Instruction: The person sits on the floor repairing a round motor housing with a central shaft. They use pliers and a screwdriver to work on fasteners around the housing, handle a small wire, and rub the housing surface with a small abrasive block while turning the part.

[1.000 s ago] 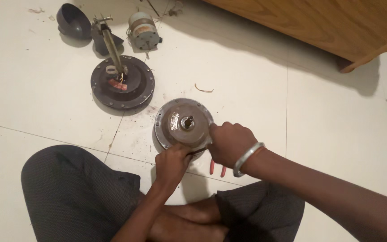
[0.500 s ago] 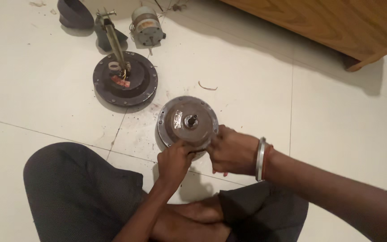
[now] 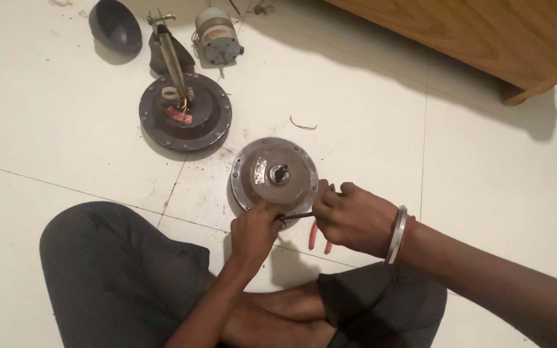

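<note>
Motor housing: the round grey motor housing (image 3: 274,177) sits flat on the white tiled floor (image 3: 369,129), just past the person's crossed legs, shaft stub poking up in the middle.
Left hand: the left hand (image 3: 254,231) is at the near rim of the housing, fingers curled in and pinching the tip of a thin dark tool (image 3: 298,216) against the edge.
Right hand: the right hand (image 3: 352,219) is just right of it, fingers wrapped shut round the other end of that tool; metal bangle (image 3: 396,234) on the wrist.
Pliers: red-handled pliers (image 3: 317,237) lie on the floor under the right hand, mostly hidden.
Far left: a second dark disc (image 3: 185,113) with an upright rod (image 3: 173,55) and red bits inside.
Far edge: a dark bowl-shaped cap (image 3: 115,26) and a small cylindrical motor (image 3: 216,36).
Far right: the edge of some wooden furniture (image 3: 485,32).
</note>
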